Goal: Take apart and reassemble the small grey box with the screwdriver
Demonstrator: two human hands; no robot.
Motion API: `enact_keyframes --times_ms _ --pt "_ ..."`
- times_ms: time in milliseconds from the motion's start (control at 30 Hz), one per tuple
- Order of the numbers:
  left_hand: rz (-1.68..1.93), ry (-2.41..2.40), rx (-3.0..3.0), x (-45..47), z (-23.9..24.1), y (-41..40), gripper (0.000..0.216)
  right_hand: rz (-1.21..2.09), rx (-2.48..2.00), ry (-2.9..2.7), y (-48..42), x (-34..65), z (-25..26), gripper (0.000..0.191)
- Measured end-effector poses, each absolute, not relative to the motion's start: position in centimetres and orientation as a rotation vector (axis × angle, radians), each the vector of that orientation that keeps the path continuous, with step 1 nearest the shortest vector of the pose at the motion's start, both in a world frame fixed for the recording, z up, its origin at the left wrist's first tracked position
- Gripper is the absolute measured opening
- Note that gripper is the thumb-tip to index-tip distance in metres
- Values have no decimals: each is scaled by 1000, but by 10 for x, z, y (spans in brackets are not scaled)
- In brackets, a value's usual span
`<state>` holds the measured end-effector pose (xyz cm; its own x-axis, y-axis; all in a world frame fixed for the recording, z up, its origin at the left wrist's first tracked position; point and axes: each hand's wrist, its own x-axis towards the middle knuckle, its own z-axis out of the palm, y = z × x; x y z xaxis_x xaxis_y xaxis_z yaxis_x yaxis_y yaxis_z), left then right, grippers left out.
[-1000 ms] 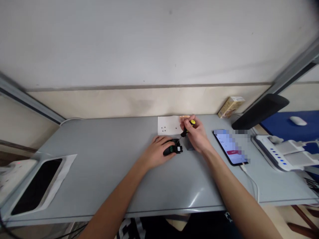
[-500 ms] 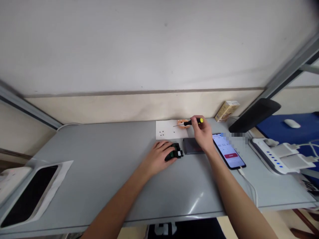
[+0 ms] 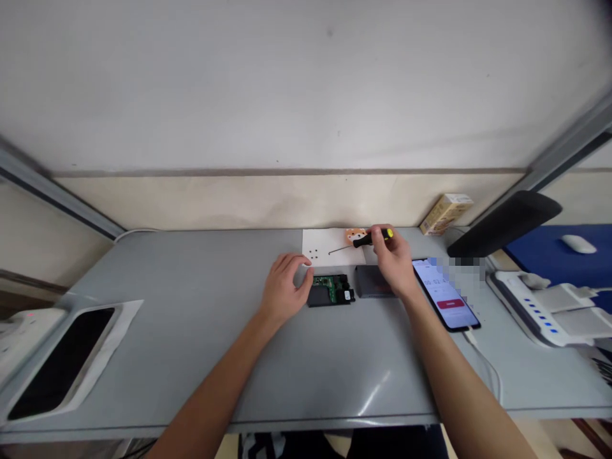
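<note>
My right hand [image 3: 394,261] grips the black and yellow handle of a screwdriver [image 3: 367,240]. Its thin shaft slants down to the left, and the tip is over a white paper [image 3: 342,256], where a small dark spot shows at the tip. Several tiny dark screws [image 3: 313,254] lie on the paper's left part. Just in front of the paper rests a green and black circuit board [image 3: 331,291]. My left hand [image 3: 285,287] is at the board's left end, thumb and fingers curved apart; whether the thumb touches the board is hard to see. A dark grey case [image 3: 373,282] lies beside the board, partly behind my right wrist.
To the right are a lit phone [image 3: 447,296] on a cable, a white power strip [image 3: 528,306] with plugs, a black upright object [image 3: 504,223] and a small carton [image 3: 445,213]. Another dark-screened device [image 3: 62,363] lies at the far left. The wall borders the back.
My left hand has come off the circuit board and moved left, uncovering it. The screwdriver tip has gone down towards the paper. The view has shifted slightly.
</note>
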<state>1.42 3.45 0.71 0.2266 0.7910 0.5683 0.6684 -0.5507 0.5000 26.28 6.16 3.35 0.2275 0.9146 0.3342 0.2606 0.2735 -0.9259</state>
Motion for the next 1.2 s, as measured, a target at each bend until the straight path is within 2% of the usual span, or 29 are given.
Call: enact_keyframes --times_ms 267,533,1067,1200 --pt "1178 1444 2303 9 4 40 14 904 -1190 -1209 53 249 39 44" --pt "1176 1380 2252 6 -1 46 7 916 -1198 -1208 54 247 37 46" --pt "1163 1368 2471 5 2 42 7 927 -1204 -1250 53 247 30 43" --pt "1035 1418 2417 5 6 37 24 866 -1213 -1319 50 248 38 44"
